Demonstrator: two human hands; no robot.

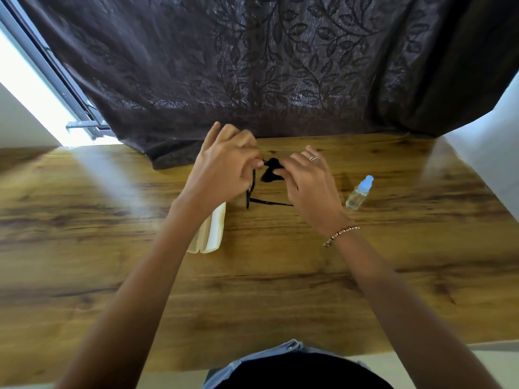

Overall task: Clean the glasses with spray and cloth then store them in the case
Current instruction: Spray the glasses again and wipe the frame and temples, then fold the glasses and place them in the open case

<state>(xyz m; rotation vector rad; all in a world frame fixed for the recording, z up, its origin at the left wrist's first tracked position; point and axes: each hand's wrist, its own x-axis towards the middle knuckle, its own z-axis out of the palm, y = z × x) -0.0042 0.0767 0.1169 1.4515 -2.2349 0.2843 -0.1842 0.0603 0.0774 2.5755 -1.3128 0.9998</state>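
Observation:
Black-framed glasses (pixel 250 192) are held above the wooden table (pixel 112 220), their temples hanging down and crossing toward me. My left hand (pixel 224 167) pinches the frame at its left end. My right hand (pixel 307 181) pinches a small black cloth (pixel 271 169) against the right lens, which the cloth hides. A cream glasses case (pixel 213 231) lies open on the table under my left wrist. A small clear spray bottle (pixel 359 193) with a pale blue cap lies on its side to the right of my right hand.
A dark leaf-patterned curtain (pixel 252 66) hangs along the table's far edge and drapes onto it at the back left. A bright window (pixel 42 108) is at the left. A white surface (pixel 491 153) borders the table's right side.

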